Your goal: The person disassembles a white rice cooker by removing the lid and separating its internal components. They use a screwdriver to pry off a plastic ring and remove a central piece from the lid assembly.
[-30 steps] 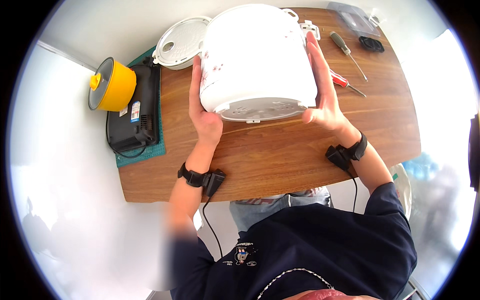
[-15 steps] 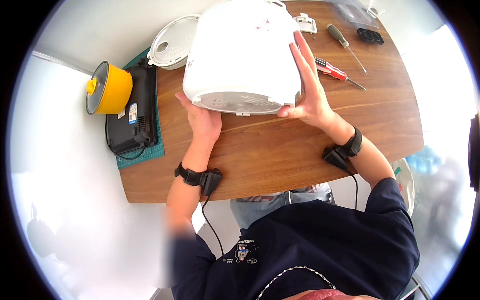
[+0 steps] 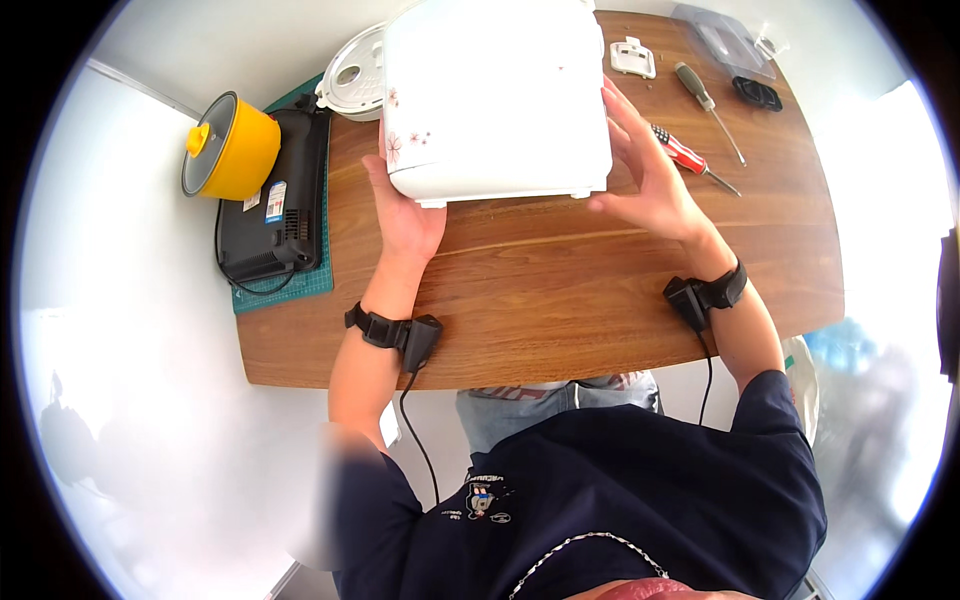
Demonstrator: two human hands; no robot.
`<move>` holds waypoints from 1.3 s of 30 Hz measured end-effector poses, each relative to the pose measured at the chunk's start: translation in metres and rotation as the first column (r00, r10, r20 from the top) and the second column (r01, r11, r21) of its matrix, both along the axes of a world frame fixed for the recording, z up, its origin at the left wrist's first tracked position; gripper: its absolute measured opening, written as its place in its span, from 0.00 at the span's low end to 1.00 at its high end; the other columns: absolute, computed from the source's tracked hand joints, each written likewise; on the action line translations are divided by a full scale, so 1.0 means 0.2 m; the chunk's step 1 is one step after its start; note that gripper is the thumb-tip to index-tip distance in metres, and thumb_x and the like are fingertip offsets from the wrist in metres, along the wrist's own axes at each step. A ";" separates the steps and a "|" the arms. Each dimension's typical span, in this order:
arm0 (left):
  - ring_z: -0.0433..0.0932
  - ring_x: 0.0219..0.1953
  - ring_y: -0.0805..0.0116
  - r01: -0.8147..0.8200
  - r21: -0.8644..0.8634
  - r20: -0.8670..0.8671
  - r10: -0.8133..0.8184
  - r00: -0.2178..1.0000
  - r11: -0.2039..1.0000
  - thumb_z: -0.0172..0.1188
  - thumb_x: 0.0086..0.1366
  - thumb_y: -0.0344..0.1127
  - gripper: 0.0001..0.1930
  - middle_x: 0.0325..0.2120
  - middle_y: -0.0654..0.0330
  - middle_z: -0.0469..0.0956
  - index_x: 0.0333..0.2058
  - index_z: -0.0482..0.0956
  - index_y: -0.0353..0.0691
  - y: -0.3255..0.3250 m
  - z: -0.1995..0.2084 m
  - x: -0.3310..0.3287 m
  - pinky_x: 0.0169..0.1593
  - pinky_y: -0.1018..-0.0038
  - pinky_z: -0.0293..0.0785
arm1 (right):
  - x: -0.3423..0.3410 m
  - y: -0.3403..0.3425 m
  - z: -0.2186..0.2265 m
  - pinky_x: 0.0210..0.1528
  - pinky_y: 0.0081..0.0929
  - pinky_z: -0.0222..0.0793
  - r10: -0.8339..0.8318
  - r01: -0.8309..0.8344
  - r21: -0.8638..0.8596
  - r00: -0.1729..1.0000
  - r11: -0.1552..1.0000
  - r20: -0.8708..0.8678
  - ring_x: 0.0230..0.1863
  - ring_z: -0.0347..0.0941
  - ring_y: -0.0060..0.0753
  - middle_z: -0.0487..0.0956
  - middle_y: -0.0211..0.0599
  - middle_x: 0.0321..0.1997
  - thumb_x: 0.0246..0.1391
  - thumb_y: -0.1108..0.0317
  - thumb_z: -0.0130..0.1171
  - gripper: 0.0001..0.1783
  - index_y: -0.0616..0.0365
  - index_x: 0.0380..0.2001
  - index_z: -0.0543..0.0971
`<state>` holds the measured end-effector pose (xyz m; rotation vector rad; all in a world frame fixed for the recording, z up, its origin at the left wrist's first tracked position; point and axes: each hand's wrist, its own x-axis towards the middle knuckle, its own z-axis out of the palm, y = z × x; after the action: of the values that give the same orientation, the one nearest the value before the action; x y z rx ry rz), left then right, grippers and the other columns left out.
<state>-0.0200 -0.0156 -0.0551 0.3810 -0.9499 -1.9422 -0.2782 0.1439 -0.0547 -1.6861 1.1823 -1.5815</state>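
A white rice cooker body (image 3: 497, 105) with small pink flowers fills the top middle of the head view, its upper end cut off by the frame. Short feet show along its lower edge, which faces me. My left hand (image 3: 408, 222) cups its lower left corner, thumb up along the side and the other fingers mostly hidden behind it. On the opposite side, my right hand (image 3: 655, 190) rests with fingers along the wall and the thumb by the lower right corner. A white round lid (image 3: 355, 78) with a round hole lies partly behind the cooker.
Right of the cooker lie a white plastic bracket (image 3: 632, 58), a grey-handled screwdriver (image 3: 695, 88), a red-and-white screwdriver (image 3: 685, 155), a black part (image 3: 757, 94) and a clear plastic box (image 3: 725, 40). At left, a yellow pot (image 3: 240, 155) sits on a black appliance (image 3: 262, 235) over a green mat (image 3: 322, 270).
The rice cooker has tipped so its underside no longer shows and its flowered wall faces up. My right hand's fingers have spread and shifted slightly right.
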 end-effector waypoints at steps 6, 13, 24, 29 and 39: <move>0.57 0.75 0.64 0.065 -0.468 0.112 -0.014 0.994 0.881 0.43 0.75 0.68 0.41 0.74 0.65 0.57 0.76 0.51 0.50 0.02 -0.02 -0.02 0.75 0.60 0.58 | 0.01 0.01 0.06 0.76 0.54 0.53 -0.046 0.040 0.026 0.947 0.999 0.317 0.79 0.51 0.58 0.50 0.51 0.81 0.51 0.36 0.71 0.67 0.59 0.77 0.44; 0.53 0.77 0.61 0.168 -0.645 0.307 0.052 0.950 0.745 0.60 0.66 0.68 0.55 0.76 0.57 0.52 0.78 0.43 0.43 -0.04 -0.06 -0.02 0.76 0.60 0.55 | -0.03 0.01 0.07 0.80 0.48 0.43 -0.072 0.092 -0.058 0.956 0.994 0.284 0.82 0.44 0.50 0.46 0.48 0.83 0.53 0.42 0.71 0.67 0.58 0.79 0.41; 0.62 0.71 0.56 0.134 -0.689 0.378 0.195 0.905 0.712 0.85 0.41 0.56 0.72 0.72 0.54 0.58 0.77 0.45 0.43 -0.04 -0.07 -0.03 0.69 0.55 0.64 | -0.14 0.01 -0.07 0.80 0.40 0.43 -0.051 0.028 0.062 0.911 0.998 0.410 0.81 0.48 0.40 0.53 0.44 0.82 0.71 0.69 0.52 0.40 0.58 0.79 0.46; 0.58 0.73 0.59 0.211 -0.473 0.395 -0.009 0.919 0.856 0.88 0.38 0.44 0.75 0.73 0.58 0.55 0.77 0.39 0.45 0.05 -0.01 -0.06 0.73 0.57 0.60 | -0.15 0.00 -0.13 0.77 0.34 0.51 -0.121 0.092 0.096 0.928 0.991 0.353 0.78 0.55 0.32 0.60 0.38 0.78 0.73 0.75 0.44 0.32 0.60 0.77 0.53; 0.56 0.74 0.57 0.250 -0.415 0.402 -0.070 0.913 0.875 0.87 0.41 0.43 0.73 0.74 0.57 0.53 0.77 0.38 0.46 0.01 -0.04 -0.05 0.74 0.56 0.60 | -0.06 0.02 -0.08 0.47 0.27 0.74 -0.584 0.574 -0.113 0.787 0.811 -0.197 0.47 0.74 0.29 0.72 0.45 0.58 0.71 0.66 0.54 0.26 0.67 0.66 0.68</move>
<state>-0.0302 -0.0142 -0.0627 0.4107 -1.7041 -1.7418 -0.2900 0.1487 -0.0712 -1.6493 1.9413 -1.8009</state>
